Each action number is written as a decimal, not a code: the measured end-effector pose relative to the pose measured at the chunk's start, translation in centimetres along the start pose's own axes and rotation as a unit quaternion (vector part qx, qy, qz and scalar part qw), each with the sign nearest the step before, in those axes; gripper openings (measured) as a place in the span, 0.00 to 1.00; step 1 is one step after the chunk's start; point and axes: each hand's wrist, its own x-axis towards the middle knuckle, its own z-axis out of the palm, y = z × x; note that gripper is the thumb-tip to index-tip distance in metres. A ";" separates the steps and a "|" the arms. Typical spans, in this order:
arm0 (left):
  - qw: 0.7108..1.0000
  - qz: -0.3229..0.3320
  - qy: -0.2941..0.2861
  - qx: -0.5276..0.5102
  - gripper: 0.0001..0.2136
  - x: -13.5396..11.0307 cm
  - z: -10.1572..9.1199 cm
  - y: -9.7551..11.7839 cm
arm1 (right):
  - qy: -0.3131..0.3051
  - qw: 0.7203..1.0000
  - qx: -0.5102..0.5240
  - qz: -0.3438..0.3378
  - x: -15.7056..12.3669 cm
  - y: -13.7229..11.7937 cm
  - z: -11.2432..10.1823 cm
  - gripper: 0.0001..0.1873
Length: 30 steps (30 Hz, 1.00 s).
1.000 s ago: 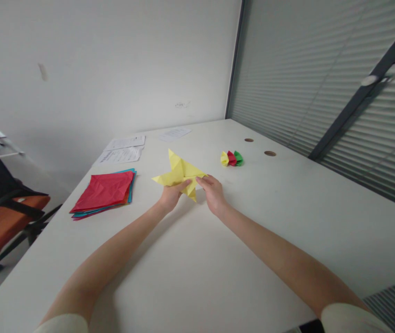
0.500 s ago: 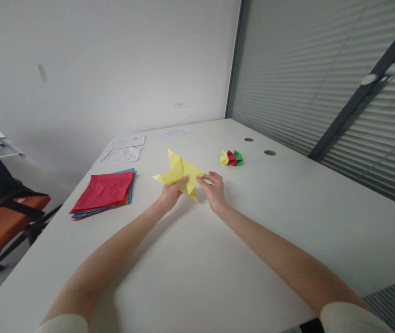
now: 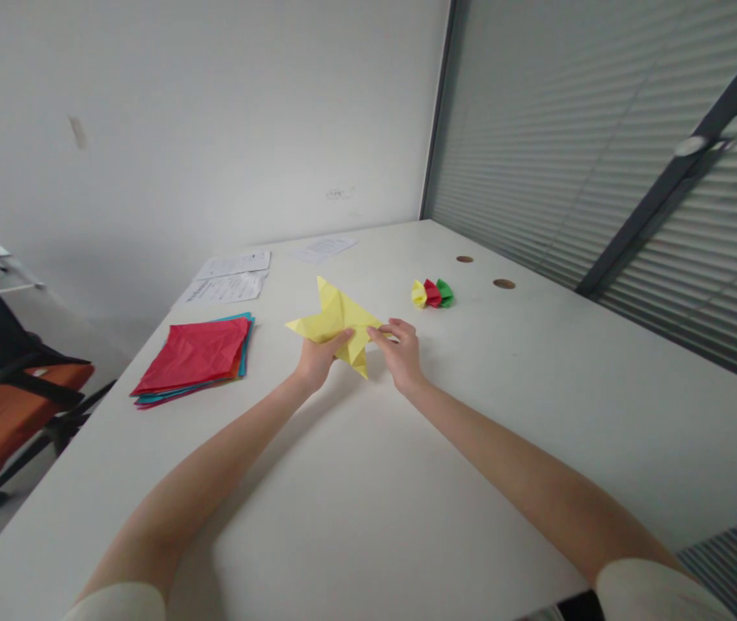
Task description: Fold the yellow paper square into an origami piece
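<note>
Between my hands, just above the table, is a folded sheet of yellow paper (image 3: 340, 317) with several pointed corners spread out like a star. My left hand (image 3: 320, 360) grips it from below and the left, thumb on top near its middle. At its right point, my right hand (image 3: 400, 352) pinches the paper between thumb and fingers. The left fingers under the sheet are hidden. Beyond my right hand lies a small row of folded paper pieces (image 3: 433, 294) in yellow, red and green.
A stack of coloured paper sheets (image 3: 193, 355), red on top, lies on the left of the white table (image 3: 355, 500). Printed pages (image 3: 229, 280) lie behind it. Two round holes (image 3: 503, 284) pierce the tabletop at the right. An orange-seated chair (image 3: 25, 414) stands at far left.
The yellow paper has tilted very slightly, its upper tip shifting a little to the right. Both hands keep their hold in nearly the same place.
</note>
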 end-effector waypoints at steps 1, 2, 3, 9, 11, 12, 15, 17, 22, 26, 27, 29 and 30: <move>1.000 -0.001 0.000 0.006 0.25 0.1 -0.1 0.0 | 0.006 1.000 -0.008 -0.011 0.1 0.1 0.0 0.16; 1.000 -0.002 -0.002 0.013 0.25 0.2 -0.3 0.0 | 0.012 1.000 -0.016 -0.024 0.2 0.2 -0.1 0.17; 1.000 -0.003 -0.010 0.020 0.24 0.4 -0.5 0.0 | 0.015 0.999 -0.025 -0.036 0.5 0.2 -0.3 0.19; 0.991 -0.051 -0.091 0.088 0.22 1.0 -1.6 0.5 | -0.240 0.967 -0.032 0.077 2.4 -1.4 -2.0 0.29; 0.986 -0.067 -0.114 0.100 0.21 0.9 -1.7 0.6 | -0.313 0.941 -0.022 0.126 2.6 -2.0 -2.5 0.24; 0.985 -0.069 -0.122 0.100 0.21 0.9 -1.7 0.7 | -0.330 0.934 -0.017 0.136 2.7 -2.1 -2.6 0.22; 0.984 -0.078 -0.132 0.088 0.22 0.9 -1.7 0.7 | -0.341 0.930 0.006 0.135 2.5 -2.0 -2.6 0.19; 0.983 -0.104 -0.133 0.072 0.21 0.9 -1.7 0.8 | -0.335 0.934 0.019 0.124 2.5 -1.7 -2.5 0.19; 0.963 -0.200 -0.178 0.036 0.18 0.6 -1.6 1.2 | -0.300 0.949 0.018 0.094 2.6 -1.4 -2.5 0.19; 0.963 -0.181 -0.195 0.043 0.20 0.5 -1.6 1.4 | -0.306 0.947 0.032 0.097 2.7 -1.5 -2.6 0.20; 0.964 -0.174 -0.197 0.051 0.20 0.6 -1.7 1.4 | -0.311 0.944 0.036 0.099 2.7 -1.6 -2.6 0.20; 0.963 -0.167 -0.201 0.067 0.20 0.8 -1.9 1.4 | -0.322 0.939 0.045 0.108 2.7 -1.6 -2.7 0.20; 0.963 -0.165 -0.201 0.072 0.20 0.9 -2.0 1.3 | -0.325 0.937 0.050 0.115 2.7 -1.6 -2.7 0.20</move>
